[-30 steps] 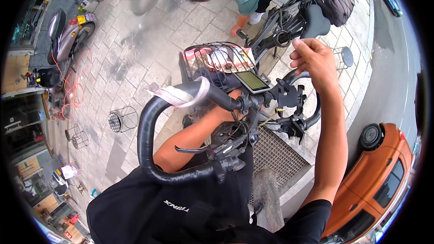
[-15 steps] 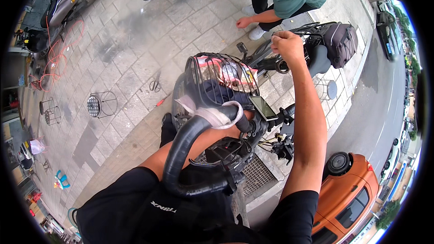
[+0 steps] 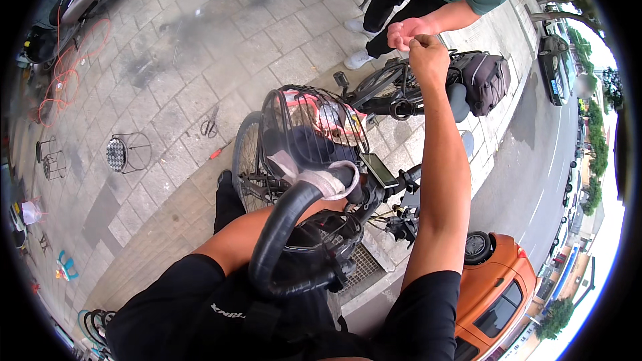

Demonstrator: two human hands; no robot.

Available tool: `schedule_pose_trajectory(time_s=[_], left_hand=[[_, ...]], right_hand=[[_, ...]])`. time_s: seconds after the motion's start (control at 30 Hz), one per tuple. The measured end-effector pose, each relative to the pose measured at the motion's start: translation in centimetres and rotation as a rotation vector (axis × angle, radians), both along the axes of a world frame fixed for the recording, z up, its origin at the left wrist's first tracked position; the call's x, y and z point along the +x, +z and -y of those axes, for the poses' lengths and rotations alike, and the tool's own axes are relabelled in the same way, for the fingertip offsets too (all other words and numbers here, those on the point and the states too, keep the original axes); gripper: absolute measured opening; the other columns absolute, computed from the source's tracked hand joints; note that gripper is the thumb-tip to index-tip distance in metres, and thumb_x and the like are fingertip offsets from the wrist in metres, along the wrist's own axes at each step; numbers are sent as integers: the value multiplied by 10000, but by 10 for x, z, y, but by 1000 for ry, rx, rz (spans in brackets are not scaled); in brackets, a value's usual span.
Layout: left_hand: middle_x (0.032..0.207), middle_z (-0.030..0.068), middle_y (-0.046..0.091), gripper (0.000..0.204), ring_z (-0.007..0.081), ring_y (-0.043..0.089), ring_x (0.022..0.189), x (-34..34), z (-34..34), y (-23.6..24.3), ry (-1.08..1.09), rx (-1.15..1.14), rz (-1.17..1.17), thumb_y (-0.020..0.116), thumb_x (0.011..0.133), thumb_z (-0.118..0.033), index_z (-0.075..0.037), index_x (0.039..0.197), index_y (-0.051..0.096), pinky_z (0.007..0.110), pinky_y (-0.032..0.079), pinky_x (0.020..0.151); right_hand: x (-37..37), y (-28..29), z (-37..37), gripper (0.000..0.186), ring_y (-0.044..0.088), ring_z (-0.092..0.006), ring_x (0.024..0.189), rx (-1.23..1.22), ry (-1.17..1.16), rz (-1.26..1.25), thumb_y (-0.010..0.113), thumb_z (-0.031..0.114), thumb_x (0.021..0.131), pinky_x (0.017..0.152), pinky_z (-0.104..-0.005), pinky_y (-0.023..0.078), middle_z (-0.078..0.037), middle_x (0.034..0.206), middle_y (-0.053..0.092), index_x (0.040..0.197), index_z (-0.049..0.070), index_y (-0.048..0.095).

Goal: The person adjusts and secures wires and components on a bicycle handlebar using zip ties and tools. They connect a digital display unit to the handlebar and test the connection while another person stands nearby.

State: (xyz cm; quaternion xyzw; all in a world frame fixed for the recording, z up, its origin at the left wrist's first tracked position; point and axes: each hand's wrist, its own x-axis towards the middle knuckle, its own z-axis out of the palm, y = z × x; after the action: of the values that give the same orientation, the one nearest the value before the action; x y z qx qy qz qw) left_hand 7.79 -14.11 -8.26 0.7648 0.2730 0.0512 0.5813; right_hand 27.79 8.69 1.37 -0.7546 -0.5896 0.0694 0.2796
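Black short sleeves lead into two bare forearms. The right hand [image 3: 429,59] reaches far, its fingers drawn narrow and meeting or nearly meeting another person's hand [image 3: 413,31]; whether it pinches anything I cannot tell. The left forearm passes behind the handlebar, which hides the left hand, so its state cannot be told.

One curved black handlebar [image 3: 284,217] lies nearer than the right hand and to its left, one pale cloth strip [image 3: 331,181] looped round its far end. Just right of the strip sits one flat-screened device [image 3: 379,170]; beyond it, one wire basket [image 3: 269,108] carries dark cloth and a pink-and-white bundle [image 3: 321,117].

Close by the right hand is one other bicycle [image 3: 401,107], bearing one dark bag [image 3: 487,83]. On the left paving are two stools [image 3: 116,154] and one red-handled tool [image 3: 215,154]. Near right stands one orange car [image 3: 498,294].
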Motion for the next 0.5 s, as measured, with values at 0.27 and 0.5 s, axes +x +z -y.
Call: schedule_pose_trajectory(time_s=[0.27,0.5], left_hand=[[1077,197,704,404,348,655,1028,-7,18,-23,46,7,-40,712,833,-261,-82,1194,684,427,503,897],[1139,146,708,361,300,637,1070,18,23,-59,101,119,79,688,858,-278,-128,1187,693,390,488,934]], right_hand=[[36,-6,-2,349,723,-402,1006,-130,114,183,645,297,894,913,-454,556,-242,1017,748,1130,66,759],[24,41,106,421,734,-237,883,-144,233,-132,682,326,947,823,-346,556,-141,1027,775,1227,13,712]])
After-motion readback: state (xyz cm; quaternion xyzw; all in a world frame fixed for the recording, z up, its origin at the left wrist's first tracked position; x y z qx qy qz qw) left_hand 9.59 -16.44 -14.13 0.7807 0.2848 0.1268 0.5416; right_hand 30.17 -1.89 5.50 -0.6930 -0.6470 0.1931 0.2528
